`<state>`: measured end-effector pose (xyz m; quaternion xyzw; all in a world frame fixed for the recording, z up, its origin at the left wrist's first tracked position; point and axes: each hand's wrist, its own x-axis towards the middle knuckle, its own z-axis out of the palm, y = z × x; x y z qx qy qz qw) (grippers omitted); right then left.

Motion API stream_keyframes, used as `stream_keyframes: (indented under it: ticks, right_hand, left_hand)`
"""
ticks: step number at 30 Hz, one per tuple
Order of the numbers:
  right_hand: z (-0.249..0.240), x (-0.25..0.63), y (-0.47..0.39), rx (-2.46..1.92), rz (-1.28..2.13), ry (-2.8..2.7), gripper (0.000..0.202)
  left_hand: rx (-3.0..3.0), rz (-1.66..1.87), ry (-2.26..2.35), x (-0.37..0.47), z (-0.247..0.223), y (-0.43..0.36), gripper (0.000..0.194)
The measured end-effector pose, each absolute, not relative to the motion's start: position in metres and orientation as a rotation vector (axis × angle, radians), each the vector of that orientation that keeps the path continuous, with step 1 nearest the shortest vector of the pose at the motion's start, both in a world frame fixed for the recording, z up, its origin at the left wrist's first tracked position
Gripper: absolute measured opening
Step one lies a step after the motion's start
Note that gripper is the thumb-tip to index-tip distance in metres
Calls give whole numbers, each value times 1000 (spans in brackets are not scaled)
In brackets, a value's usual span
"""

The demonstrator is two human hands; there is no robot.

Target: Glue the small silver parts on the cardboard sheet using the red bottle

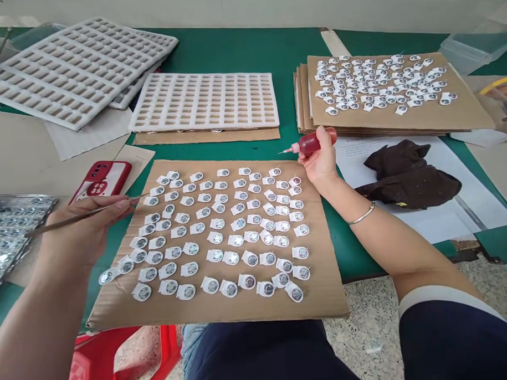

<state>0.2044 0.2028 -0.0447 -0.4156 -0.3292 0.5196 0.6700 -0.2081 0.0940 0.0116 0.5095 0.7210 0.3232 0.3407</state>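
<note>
My left hand (86, 226) is closed around thin metal tweezers (67, 220), their tip near the upper left edge of a cardboard sheet (241, 313). Rows of small white tabs with round silver discs (217, 223) lie across that sheet. In my right hand (322, 162) is a small red squeeze bottle (314, 142) with a pink-based needle tip. It is held sideways above the sheet's upper right corner, the needle pointing left and apart from the discs.
White foam grid trays (204, 100) lie behind and to the left. A cardboard stack (400, 115) bearing more discs stands back right. Also around are a red phone (101, 181), dark cloth sleeves (411, 179) on paper, a silver tray (17, 226) and a red stool (101, 356).
</note>
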Motion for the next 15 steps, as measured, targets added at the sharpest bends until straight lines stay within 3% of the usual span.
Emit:
stream_keyframes:
  ticks: [4,10,15]
  right_hand:
    - [-48,204,203,-940,1188,-738,35]
    - [-46,203,199,-954,1190,-737,35]
    - [-44,204,198,-983,1208,-737,37]
  left_hand:
    - [884,1025,1689,-214,12,81,11]
    - [875,1261,1624,-225,-8,86,35]
    - [834,1294,1610,-227,-12,87,31]
